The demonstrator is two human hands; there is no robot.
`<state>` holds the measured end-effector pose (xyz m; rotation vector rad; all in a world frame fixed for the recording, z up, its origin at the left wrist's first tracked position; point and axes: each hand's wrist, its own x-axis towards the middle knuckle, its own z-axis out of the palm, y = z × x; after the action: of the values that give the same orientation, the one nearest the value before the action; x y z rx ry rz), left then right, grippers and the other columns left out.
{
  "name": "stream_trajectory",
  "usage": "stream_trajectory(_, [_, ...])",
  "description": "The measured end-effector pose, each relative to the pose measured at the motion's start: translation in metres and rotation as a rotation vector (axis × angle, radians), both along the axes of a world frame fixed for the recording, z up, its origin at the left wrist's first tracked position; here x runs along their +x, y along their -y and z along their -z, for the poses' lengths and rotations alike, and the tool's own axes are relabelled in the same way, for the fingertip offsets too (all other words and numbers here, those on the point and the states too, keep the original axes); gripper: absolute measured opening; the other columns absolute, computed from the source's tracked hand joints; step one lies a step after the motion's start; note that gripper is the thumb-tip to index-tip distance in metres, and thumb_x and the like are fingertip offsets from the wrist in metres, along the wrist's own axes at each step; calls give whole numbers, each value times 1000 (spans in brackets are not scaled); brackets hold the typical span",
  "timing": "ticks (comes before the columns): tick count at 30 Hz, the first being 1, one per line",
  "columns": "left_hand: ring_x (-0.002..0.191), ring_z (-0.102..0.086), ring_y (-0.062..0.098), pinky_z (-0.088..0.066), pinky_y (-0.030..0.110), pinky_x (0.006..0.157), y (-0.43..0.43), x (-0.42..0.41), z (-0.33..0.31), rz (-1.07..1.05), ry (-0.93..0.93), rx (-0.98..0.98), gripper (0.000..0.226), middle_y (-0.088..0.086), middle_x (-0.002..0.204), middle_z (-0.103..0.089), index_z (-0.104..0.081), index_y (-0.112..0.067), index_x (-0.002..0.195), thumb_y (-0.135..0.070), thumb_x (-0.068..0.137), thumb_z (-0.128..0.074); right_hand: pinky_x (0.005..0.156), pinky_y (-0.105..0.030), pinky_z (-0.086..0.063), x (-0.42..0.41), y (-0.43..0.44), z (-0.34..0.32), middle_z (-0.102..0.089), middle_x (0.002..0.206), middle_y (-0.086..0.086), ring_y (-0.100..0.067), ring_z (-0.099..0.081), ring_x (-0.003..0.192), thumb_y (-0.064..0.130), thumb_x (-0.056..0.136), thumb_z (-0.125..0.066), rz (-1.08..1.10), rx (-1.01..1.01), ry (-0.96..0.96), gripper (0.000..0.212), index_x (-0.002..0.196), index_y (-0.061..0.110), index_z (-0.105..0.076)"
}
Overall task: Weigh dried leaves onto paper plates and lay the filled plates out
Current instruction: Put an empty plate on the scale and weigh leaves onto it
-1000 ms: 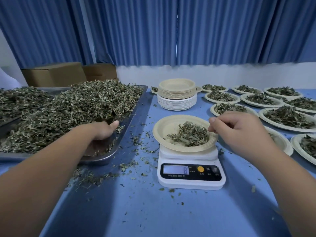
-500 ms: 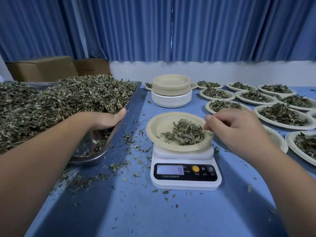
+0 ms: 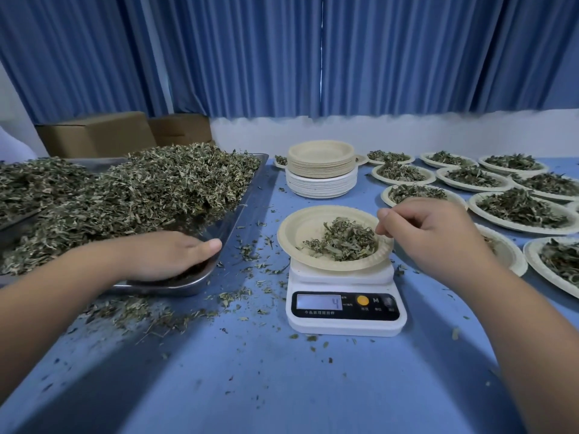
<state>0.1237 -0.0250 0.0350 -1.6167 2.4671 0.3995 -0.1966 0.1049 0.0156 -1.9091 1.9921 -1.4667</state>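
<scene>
Above the plate (image 3: 291,233) on the scale (image 3: 346,311), the right hand (image 3: 429,236) pinched leaves (image 3: 344,242) to adjust weight; the left hand (image 3: 163,255) lay in the tray (image 3: 238,211), grip hidden.

We count one scale (image 3: 346,311), one plate (image 3: 300,227) on it, and one stack of empty plates (image 3: 321,173) beyond. Far right lie at least twelve filled plates (image 3: 473,205). Left: two metal trays (image 3: 241,208), two cardboard boxes (image 3: 97,134) behind. Two hands: left hand (image 3: 163,255), right hand (image 3: 429,233).

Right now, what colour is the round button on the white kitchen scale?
Orange-yellow round button on the white kitchen scale, seen in the head view.
</scene>
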Motion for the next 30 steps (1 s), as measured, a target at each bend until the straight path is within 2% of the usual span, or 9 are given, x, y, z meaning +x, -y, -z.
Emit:
stream_trajectory(4, [144,-26,12,-16,28,115,-22,5,4,2,37,93,93,-10,158,-25,-28,-29,151,-75,75,-1,46,-11,-34,0,-2,1,-62,63,14,-8,-46,46,31,91,-58,-2,14,11,33,61,28,-70])
stream_trajectory(9, [145,-24,14,-15,30,116,-30,16,10,-17,55,20,101,-5,159,-24,-29,-27,152,-78,70,3,44,-9,-33,2,-5,0,-53,48,24,-1,-46,42,27,93,-58,-1,31,-2,32,63,25,-70])
stream_trajectory(13, [149,-2,26,-9,56,118,-24,24,11,-80,107,-102,101,-4,163,-2,-24,-42,150,-83,65,11,45,-9,-33,3,-5,-1,-53,49,24,-2,-46,43,28,93,-59,8,39,-4,33,62,26,-69])
stream_trajectory(15, [149,1,28,-6,59,117,-20,25,9,-122,111,-115,98,-2,163,2,-19,-43,150,-82,66,12,45,-9,-33,3,-6,-1,-52,47,26,0,-47,44,27,93,-58,8,41,-7,32,63,25,-69])
stream_trajectory(20, [147,-18,19,-9,40,118,-20,21,2,-174,18,118,104,-3,160,-19,-25,-32,152,-84,67,3,43,-9,-33,3,-6,-1,-51,43,24,0,-46,41,26,94,-58,6,50,3,32,64,23,-70])
stream_trajectory(23, [145,-25,19,-16,36,116,-25,15,3,-133,23,57,99,-5,158,-26,-31,-35,149,-84,68,0,44,-8,-33,2,-6,-1,-51,44,24,1,-47,42,26,94,-58,6,47,-3,32,64,21,-71])
stream_trajectory(26, [135,-41,18,-31,32,105,-33,9,9,-115,-16,-49,96,-6,151,-40,-41,-34,145,-82,71,-3,45,-9,-34,2,-6,-1,-52,46,23,0,-46,42,28,93,-58,3,49,-7,32,64,22,-70])
stream_trajectory(28, [122,-52,17,-38,30,96,-37,7,14,-121,-72,-113,88,-6,140,-53,-49,-34,139,-80,75,-9,43,-12,-32,2,-5,0,-53,47,24,0,-47,44,29,93,-58,7,53,-13,32,64,24,-70])
stream_trajectory(30, [101,-60,13,-46,31,90,-38,5,19,-120,-118,-181,74,-6,119,-65,-59,-32,125,-75,84,-15,45,-13,-31,2,-4,0,-56,51,25,0,-49,48,30,93,-57,16,57,-18,32,64,26,-70])
